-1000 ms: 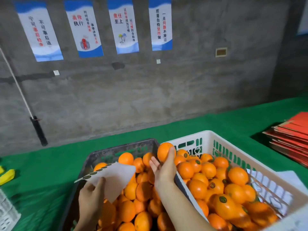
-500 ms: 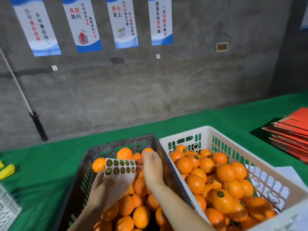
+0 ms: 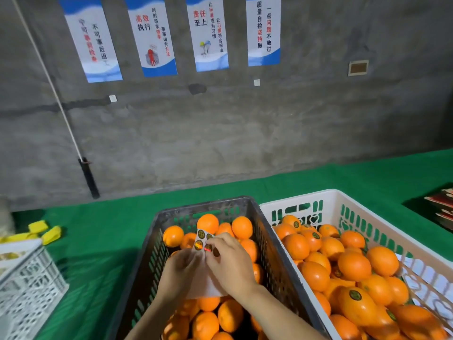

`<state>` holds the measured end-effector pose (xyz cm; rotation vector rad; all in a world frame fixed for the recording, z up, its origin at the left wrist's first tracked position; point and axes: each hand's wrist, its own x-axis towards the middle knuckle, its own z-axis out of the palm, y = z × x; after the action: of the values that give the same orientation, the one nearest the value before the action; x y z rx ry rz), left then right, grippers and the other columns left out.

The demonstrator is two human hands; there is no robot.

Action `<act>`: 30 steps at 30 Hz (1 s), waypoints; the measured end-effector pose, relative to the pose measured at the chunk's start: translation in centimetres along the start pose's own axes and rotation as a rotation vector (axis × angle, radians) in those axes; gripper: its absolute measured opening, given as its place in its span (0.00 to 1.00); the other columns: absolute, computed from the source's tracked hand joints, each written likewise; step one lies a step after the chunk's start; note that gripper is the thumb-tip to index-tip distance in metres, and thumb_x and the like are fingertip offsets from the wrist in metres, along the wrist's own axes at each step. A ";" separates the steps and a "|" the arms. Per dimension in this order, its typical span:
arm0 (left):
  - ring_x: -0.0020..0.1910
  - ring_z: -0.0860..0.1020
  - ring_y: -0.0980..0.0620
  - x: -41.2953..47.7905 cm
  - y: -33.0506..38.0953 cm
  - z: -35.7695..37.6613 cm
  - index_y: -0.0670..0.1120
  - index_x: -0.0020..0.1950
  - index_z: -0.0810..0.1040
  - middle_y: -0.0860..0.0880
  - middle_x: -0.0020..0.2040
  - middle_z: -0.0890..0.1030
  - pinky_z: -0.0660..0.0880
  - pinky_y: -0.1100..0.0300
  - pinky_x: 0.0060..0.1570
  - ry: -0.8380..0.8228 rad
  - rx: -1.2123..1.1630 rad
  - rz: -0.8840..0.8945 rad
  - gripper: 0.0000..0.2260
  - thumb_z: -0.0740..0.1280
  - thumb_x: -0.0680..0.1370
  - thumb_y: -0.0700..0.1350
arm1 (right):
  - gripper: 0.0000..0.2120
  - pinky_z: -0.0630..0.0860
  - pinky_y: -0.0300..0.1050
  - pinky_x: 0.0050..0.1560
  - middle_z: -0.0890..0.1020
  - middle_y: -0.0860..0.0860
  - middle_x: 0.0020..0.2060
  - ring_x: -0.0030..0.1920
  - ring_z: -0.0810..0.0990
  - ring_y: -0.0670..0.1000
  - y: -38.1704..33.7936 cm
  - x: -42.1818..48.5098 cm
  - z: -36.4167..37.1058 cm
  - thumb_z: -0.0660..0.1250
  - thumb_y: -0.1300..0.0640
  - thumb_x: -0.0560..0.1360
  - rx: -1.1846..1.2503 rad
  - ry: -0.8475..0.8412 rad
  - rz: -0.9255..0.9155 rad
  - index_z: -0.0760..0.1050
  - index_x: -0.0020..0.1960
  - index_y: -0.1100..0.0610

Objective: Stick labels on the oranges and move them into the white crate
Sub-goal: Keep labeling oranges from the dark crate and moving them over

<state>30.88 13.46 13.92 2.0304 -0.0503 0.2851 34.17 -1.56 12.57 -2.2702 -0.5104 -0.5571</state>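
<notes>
A dark crate (image 3: pixel 267 236) in front of me holds several unlabelled oranges (image 3: pixel 242 227). To its right stands the white crate (image 3: pixel 362 217), filled with oranges (image 3: pixel 354 266) that carry dark round labels. Over the dark crate my left hand (image 3: pixel 181 273) holds a white label sheet (image 3: pixel 204 241) with dark round stickers. My right hand (image 3: pixel 231 261) rests on that sheet, its fingertips pinching at a sticker near the sheet's top edge. Both hands hide most of the sheet.
The crates sit on a green cloth-covered table (image 3: pixel 110 231) against a concrete wall with posters. A small white basket (image 3: pixel 27 278) and yellow pieces (image 3: pixel 46 231) lie at the left. Red flat cartons (image 3: pixel 441 209) are stacked at the right edge.
My right hand let go of an orange over the white crate, came back left and now pinches at the label sheet. My left hand raised the sheet and turned its sticker side up.
</notes>
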 end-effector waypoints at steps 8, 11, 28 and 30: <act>0.34 0.77 0.62 -0.2 0.1 0.1 0.52 0.42 0.79 0.57 0.37 0.82 0.69 0.68 0.33 -0.047 0.124 0.047 0.12 0.63 0.83 0.43 | 0.18 0.74 0.41 0.60 0.79 0.44 0.57 0.59 0.75 0.45 -0.2 0.2 -0.1 0.68 0.45 0.79 0.174 -0.036 0.108 0.80 0.65 0.51; 0.38 0.78 0.62 -0.2 0.0 0.0 0.54 0.43 0.78 0.59 0.41 0.82 0.70 0.71 0.35 -0.055 0.193 0.057 0.12 0.62 0.84 0.42 | 0.14 0.75 0.42 0.59 0.80 0.44 0.54 0.57 0.77 0.44 -0.4 0.4 -0.1 0.70 0.49 0.78 0.309 -0.063 0.175 0.82 0.61 0.52; 0.31 0.74 0.66 0.2 -0.5 0.6 0.54 0.38 0.72 0.56 0.30 0.75 0.66 0.72 0.30 0.033 0.235 0.010 0.15 0.62 0.84 0.44 | 0.05 0.78 0.43 0.48 0.82 0.42 0.44 0.47 0.79 0.43 -0.8 -0.2 0.7 0.70 0.50 0.78 0.354 0.061 0.256 0.84 0.47 0.48; 0.32 0.74 0.64 0.3 -0.6 0.7 0.54 0.38 0.73 0.55 0.32 0.76 0.65 0.71 0.31 0.034 0.237 -0.009 0.14 0.62 0.84 0.45 | 0.05 0.77 0.44 0.48 0.80 0.42 0.45 0.47 0.78 0.43 -0.7 -0.2 0.7 0.69 0.50 0.78 0.343 0.061 0.241 0.84 0.48 0.49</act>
<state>31.41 13.15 13.20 2.2594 0.0147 0.3323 33.79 -0.61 12.38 -1.9450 -0.2714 -0.3829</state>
